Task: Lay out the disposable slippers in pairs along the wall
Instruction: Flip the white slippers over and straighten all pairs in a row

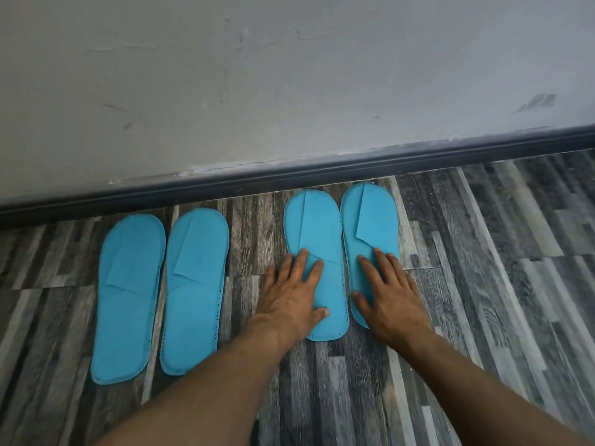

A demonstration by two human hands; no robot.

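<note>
Two flat, released grips | left hand (291,296) on third slipper (317,239) | right hand (391,291) on fourth slipper (370,226)

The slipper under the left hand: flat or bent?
Flat: the slipper lies spread on the floor, left hand pressing it.

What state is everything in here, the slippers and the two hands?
Far-left slipper: flat on the floor, toe toward the wall, untouched.
Second slipper: flat beside it, untouched.
Third slipper: flat, toe near the baseboard, left hand pressing on it.
Fourth slipper: flat beside the third, right hand pressing on it.
Left hand: open, fingers spread, palm down.
Right hand: open, fingers spread, palm down.
</note>
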